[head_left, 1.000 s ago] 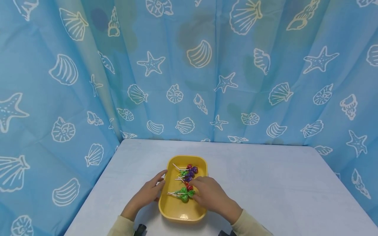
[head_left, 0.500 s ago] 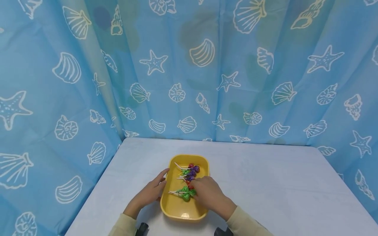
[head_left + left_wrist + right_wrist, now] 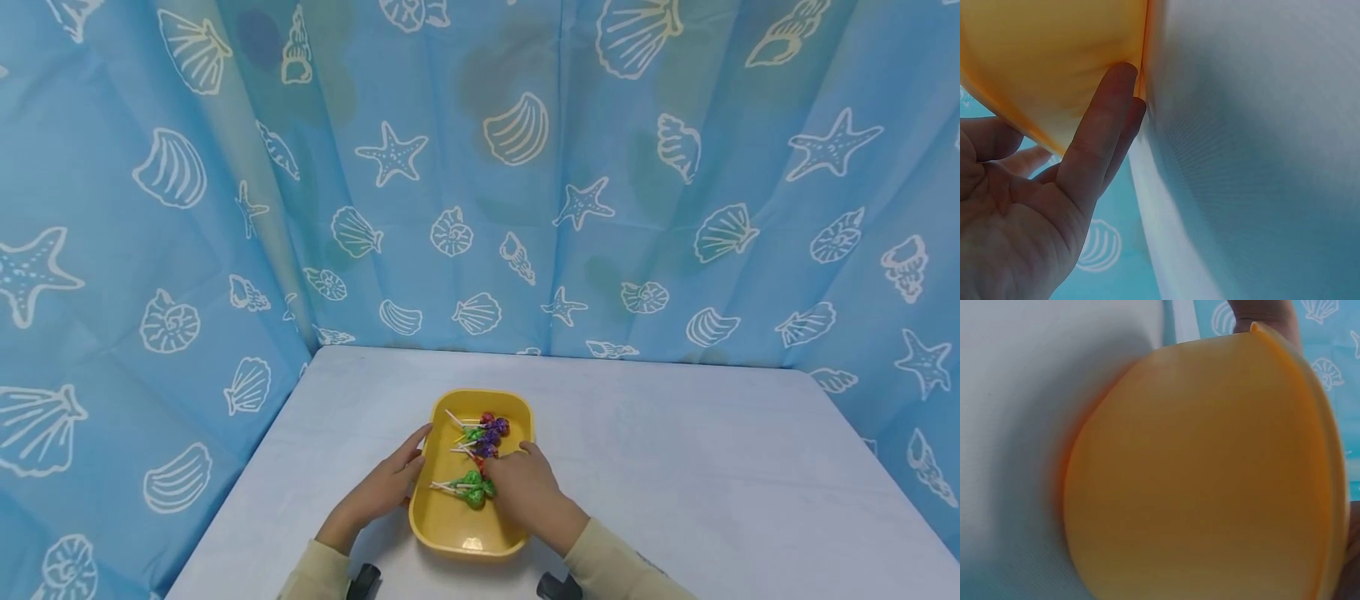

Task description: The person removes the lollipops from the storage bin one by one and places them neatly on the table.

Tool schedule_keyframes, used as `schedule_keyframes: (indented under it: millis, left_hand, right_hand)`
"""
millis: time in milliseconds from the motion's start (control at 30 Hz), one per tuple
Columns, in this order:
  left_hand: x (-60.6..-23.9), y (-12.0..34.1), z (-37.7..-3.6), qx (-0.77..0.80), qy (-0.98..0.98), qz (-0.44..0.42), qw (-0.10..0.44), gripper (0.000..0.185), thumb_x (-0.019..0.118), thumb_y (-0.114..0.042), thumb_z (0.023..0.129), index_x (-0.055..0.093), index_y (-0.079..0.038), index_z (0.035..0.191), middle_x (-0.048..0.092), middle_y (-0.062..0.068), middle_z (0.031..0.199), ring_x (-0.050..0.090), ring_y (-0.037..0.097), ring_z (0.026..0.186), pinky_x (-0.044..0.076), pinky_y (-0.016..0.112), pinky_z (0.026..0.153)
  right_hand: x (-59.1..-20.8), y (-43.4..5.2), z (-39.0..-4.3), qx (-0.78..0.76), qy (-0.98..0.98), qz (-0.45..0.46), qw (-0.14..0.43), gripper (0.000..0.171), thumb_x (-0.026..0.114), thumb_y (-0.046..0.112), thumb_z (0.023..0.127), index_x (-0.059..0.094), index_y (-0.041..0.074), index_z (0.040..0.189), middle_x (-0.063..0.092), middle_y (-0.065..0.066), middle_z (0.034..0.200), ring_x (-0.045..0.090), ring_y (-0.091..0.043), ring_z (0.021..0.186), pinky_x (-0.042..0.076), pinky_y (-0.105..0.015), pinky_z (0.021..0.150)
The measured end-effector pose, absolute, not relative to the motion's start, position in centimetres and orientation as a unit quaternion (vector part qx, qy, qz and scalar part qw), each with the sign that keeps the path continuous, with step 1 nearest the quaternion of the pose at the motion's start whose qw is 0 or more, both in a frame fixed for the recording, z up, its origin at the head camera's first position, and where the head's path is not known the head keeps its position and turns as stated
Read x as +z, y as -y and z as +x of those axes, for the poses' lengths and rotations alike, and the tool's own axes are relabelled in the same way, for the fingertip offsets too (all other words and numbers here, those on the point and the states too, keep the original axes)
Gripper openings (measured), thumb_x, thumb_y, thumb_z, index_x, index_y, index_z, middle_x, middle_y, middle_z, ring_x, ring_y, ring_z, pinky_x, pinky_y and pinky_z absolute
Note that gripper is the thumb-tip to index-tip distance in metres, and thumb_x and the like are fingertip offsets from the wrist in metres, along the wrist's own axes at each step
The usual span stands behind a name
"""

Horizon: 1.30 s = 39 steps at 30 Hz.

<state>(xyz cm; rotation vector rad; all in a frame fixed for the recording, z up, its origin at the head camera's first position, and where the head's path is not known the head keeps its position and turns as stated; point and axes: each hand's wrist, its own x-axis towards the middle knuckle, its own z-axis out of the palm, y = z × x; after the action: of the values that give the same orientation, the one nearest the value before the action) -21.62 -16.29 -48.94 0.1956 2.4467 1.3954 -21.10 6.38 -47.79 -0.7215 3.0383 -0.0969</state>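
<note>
A: Where are the hands?

B: The left hand [image 3: 382,489] lies flat against the outer left wall of the yellow tray [image 3: 450,537], fingers straight and relaxed, steadying it rather than gripping; the left wrist view shows the fingertips [image 3: 1119,78] pressed to the wall where it meets the table [image 3: 1254,144]. The right hand [image 3: 525,487] reaches over the tray's right rim and rests among the lollipops [image 3: 474,454]. Its fingers look curled, but I cannot tell whether they pinch one or only touch the pile.

A: And how far along does it look?

B: Early, I'd judge. All the lollipops I can see, green, purple and red wrapped, sit inside the tray, in the far half and the middle, and none lies on the tabletop. The tray is near the front edge, left of centre. Nothing looks lifted out yet.

A: What can't you make out?

B: The right fingertips are hidden by the back of the hand. The right wrist view shows only the tray's outer wall [image 3: 1210,487], close and blurred. An exact lollipop count is beyond me, since they overlap
</note>
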Motion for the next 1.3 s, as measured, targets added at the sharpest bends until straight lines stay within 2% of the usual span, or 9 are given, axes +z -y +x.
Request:
schedule_keyframes:
  millis: [200,400,533,733,867,1100,1300]
  left_hand:
    - [-49.0,16.2,-21.6,0.495,-0.851,0.075,0.158,0.053,0.04,-0.019,0.111,0.027,-0.02,0.162,0.044,0.029,0.149,0.061,0.038,0.116,0.059,0.043,0.073]
    - [-49.0,16.2,-21.7,0.498,-0.848,0.079,0.16,0.053,0.039,-0.02,0.111,0.027,-0.02,0.162,0.044,0.03,0.149,0.062,0.037,0.114,0.059,0.043,0.072]
    - [-49.1,16.2,-21.7,0.497,-0.849,0.078,0.161,0.053,0.039,-0.019,0.111,0.027,-0.02,0.162,0.044,0.031,0.149,0.062,0.037,0.114,0.059,0.043,0.072]
    - [-49.1,16.1,-21.7,0.494,-0.851,0.07,0.162,0.053,0.04,-0.019,0.11,0.027,-0.02,0.162,0.042,0.03,0.15,0.06,0.039,0.117,0.059,0.043,0.072]
    - [-49.1,16.2,-21.6,0.493,-0.853,0.069,0.161,0.053,0.04,-0.019,0.11,0.027,-0.02,0.162,0.043,0.03,0.15,0.061,0.038,0.116,0.059,0.043,0.072]
    - [-49.0,16.1,-21.5,0.489,-0.856,0.064,0.157,0.053,0.041,-0.02,0.11,0.028,-0.02,0.162,0.043,0.029,0.15,0.06,0.038,0.117,0.059,0.042,0.072]
    - [-48.9,16.0,-21.4,0.488,-0.857,0.059,0.155,0.053,0.04,-0.02,0.11,0.029,-0.021,0.162,0.043,0.028,0.151,0.06,0.038,0.117,0.059,0.043,0.072]
  right_hand:
    - [-48.0,-6.4,-21.2,-0.029,-0.973,-0.231,0.002,0.015,0.071,0.007,0.085,0.072,0.02,0.092,0.071,0.001,0.079,0.068,-0.024,0.081,0.039,-0.054,0.106]
    - [-48.0,-6.7,-21.1,-0.045,-0.97,-0.238,-0.015,0.015,0.073,0.008,0.082,0.07,0.02,0.09,0.07,0.002,0.078,0.068,-0.024,0.079,0.041,-0.053,0.105]
    - [-47.9,-6.9,-21.0,-0.07,-0.969,-0.237,-0.017,0.012,0.076,0.014,0.082,0.071,0.02,0.091,0.071,0.005,0.08,0.067,-0.023,0.079,0.042,-0.05,0.104]
    - [-47.9,-7.2,-21.0,-0.102,-0.965,-0.24,-0.022,0.015,0.077,0.025,0.088,0.075,0.019,0.102,0.071,0.007,0.085,0.061,-0.016,0.076,0.049,-0.04,0.089]
    - [-48.1,-7.5,-21.0,-0.124,-0.957,-0.258,-0.055,0.017,0.074,0.025,0.09,0.076,0.018,0.105,0.07,0.007,0.086,0.061,-0.014,0.075,0.051,-0.04,0.084]
    - [-48.6,-8.3,-20.8,-0.158,-0.941,-0.275,-0.116,0.024,0.071,0.025,0.09,0.073,0.015,0.112,0.071,0.0,0.095,0.064,-0.019,0.083,0.053,-0.039,0.078]
    - [-48.6,-8.7,-20.6,-0.197,-0.924,-0.29,-0.153,0.027,0.075,0.023,0.089,0.074,0.014,0.114,0.071,-0.004,0.102,0.065,-0.022,0.091,0.055,-0.042,0.083]
